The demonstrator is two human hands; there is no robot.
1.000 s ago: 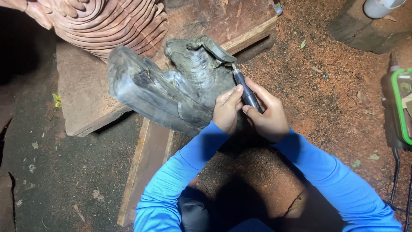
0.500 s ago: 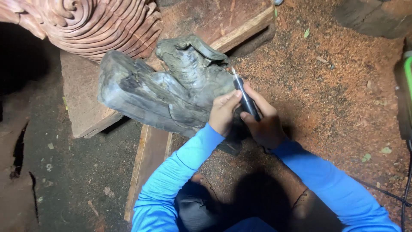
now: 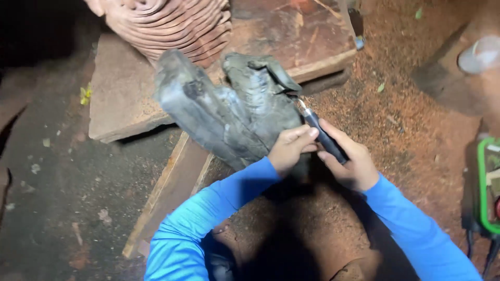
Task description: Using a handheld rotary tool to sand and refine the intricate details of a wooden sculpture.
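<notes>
A dark grey carved wooden figure lies tilted across a wooden plank in the middle of the head view. My right hand grips a slim black rotary carving tool like a pen, its metal tip against the carving's right side. My left hand rests on the carving's lower right edge, fingertips touching the tool's shaft. Both arms wear bright blue sleeves.
A reddish ribbed wood carving stands on a thick wooden slab at the top. Red sawdust covers the ground to the right. A green-edged device with cables sits at the right edge. Dark ground lies to the left.
The view has shifted, so the carving and hands sit a little further right. Both hands keep the same hold, with the tool tip still on the carving.
</notes>
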